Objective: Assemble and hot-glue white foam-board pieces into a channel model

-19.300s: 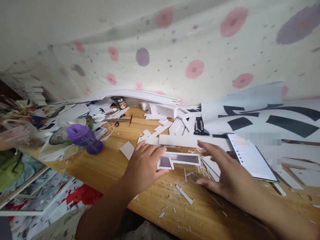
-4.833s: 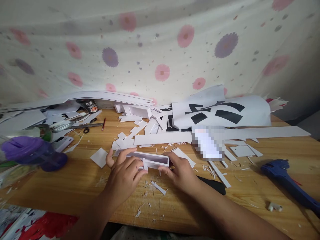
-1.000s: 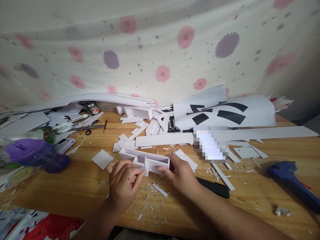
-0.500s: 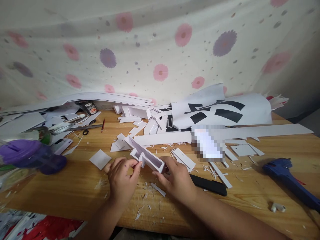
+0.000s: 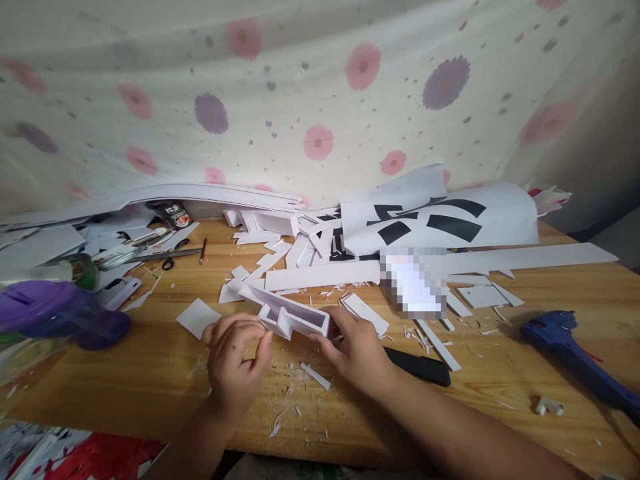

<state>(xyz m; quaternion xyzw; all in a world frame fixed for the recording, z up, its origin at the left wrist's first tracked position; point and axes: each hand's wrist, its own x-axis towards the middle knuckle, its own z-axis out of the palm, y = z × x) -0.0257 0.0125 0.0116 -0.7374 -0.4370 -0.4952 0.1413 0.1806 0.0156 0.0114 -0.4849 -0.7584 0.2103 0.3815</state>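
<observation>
A long narrow white box-like piece (image 5: pixel 300 315) with a small compartment on its near side is held above the table, tilted with its far end up to the left. My right hand (image 5: pixel 357 350) grips its right end between thumb and fingers. At the small compartment's left corner is my left hand (image 5: pixel 239 353), thumb and fingers closed together; whether they pinch anything is too small to tell. A square white card (image 5: pixel 199 319) lies just left of that hand.
White strips and offcuts cover the wooden table (image 5: pixel 165 373). A blue glue gun (image 5: pixel 565 340) lies right, a black object (image 5: pixel 420 367) beyond my right wrist, a purple-lidded container (image 5: pixel 55 310) left, a pixelated bright screen (image 5: pixel 415 283) behind, scissors (image 5: pixel 169 264) back left.
My left hand has drawn back slightly left from the small inner divider to the compartment's corner. The white piece has turned a little, still in my right hand. The view has shifted slightly.
</observation>
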